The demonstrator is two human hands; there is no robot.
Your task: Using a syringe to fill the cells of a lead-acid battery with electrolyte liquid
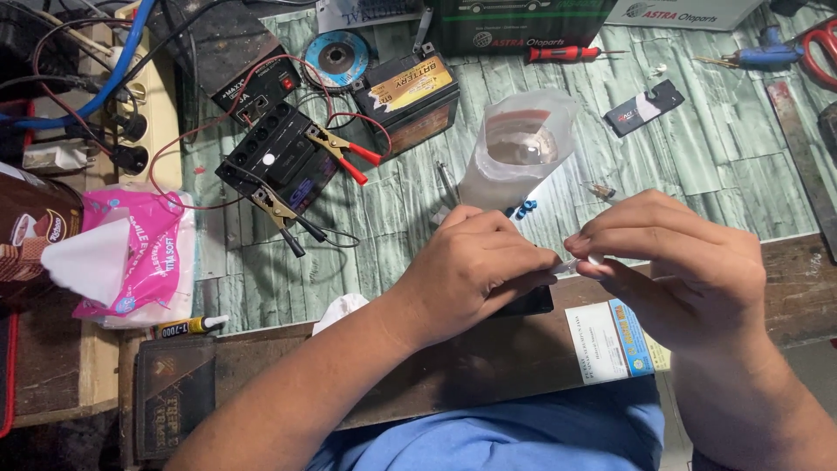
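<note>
Pinching a small clear part (pixel 575 264) between closed fingertips, the left hand (pixel 471 270) and right hand (pixel 671 262) are seemingly fitting it, at six o'clock of the plastic bag (pixel 519 148), needing steady alignment.

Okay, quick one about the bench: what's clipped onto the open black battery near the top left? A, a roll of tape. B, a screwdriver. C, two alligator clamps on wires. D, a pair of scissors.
C: two brass-coloured alligator clamps, one with red handles and one with black handles, grip the black battery, each trailing a thin wire. Both hands are elsewhere, pinching a small clear piece.
</note>
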